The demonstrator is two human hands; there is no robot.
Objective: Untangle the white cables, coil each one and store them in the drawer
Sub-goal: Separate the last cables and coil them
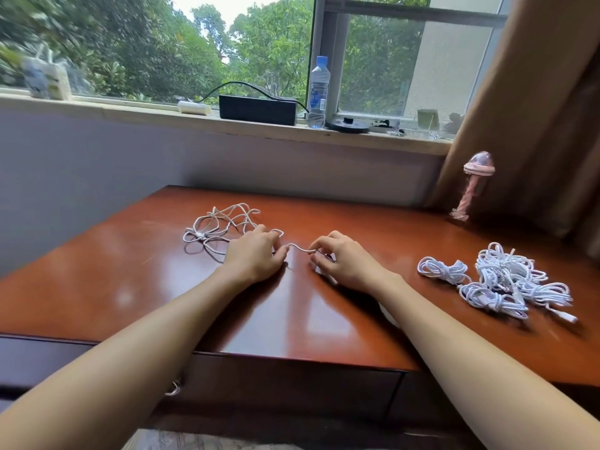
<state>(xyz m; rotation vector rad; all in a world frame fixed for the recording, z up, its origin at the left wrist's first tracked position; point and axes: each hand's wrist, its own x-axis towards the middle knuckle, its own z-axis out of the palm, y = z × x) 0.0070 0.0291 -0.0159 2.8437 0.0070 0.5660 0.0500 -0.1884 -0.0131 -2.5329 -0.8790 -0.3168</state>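
Note:
A loose white cable (220,225) lies in open loops on the red-brown desk (130,271), left of centre. One end of it runs between my hands. My left hand (253,254) pinches the cable at its fingertips, palm down on the desk. A short span away, my right hand (344,258) pinches the same cable's end. Several white cables (506,280) lie bunched in a pile at the right of the desk; a small bundle (441,269) sits at its left. The drawer (292,384) below the front edge is closed.
A pink toy (470,186) leans at the desk's back right by a brown curtain (535,108). On the windowsill stand a water bottle (318,92), a black box (258,108) and small items. A drawer handle (173,388) shows at the lower left.

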